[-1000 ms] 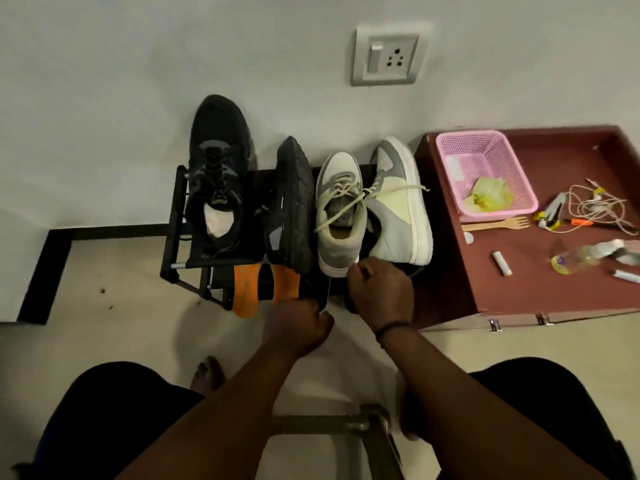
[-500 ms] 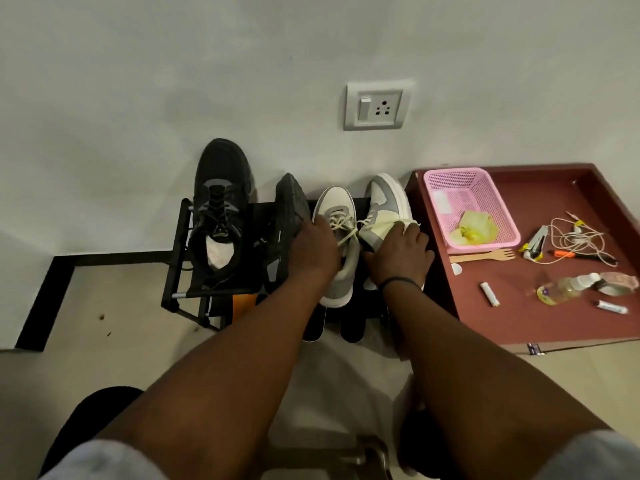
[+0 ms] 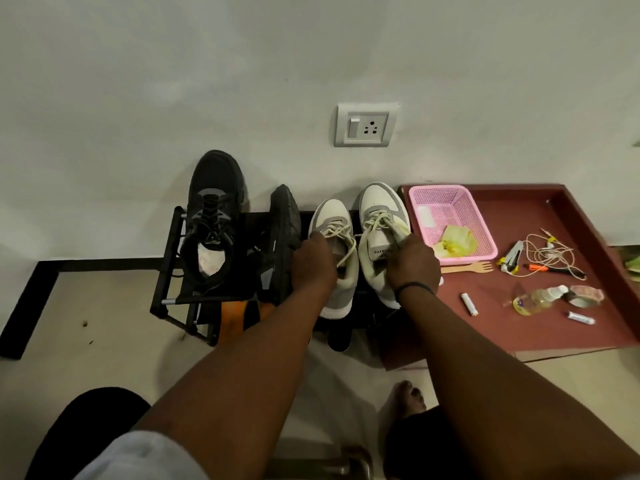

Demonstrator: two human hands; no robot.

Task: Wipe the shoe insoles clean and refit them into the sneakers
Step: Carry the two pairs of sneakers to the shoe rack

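Two grey-and-white sneakers stand side by side on a black shoe rack (image 3: 166,271) against the wall. My left hand (image 3: 313,259) grips the collar of the left sneaker (image 3: 330,216). My right hand (image 3: 412,263) holds the tongue and opening of the right sneaker (image 3: 377,202), whose tongue label faces up. Both shoes sit upright with their toes toward the wall. Their insoles are hidden inside or under my hands. A yellow cloth (image 3: 453,239) lies in a pink basket (image 3: 429,199).
A black sneaker (image 3: 214,188) with a white insert stands at the rack's left, a second black shoe (image 3: 284,223) on its side beside it. Orange insoles (image 3: 230,315) show on the lower shelf. The maroon tray (image 3: 519,334) holds a wooden fork, cables, bottle, tape and batteries.
Both hands rose from the rack's front edge onto the sneakers. The right sneaker, lying on its side before, now stands upright beside the left one. The camera view shifted downward.
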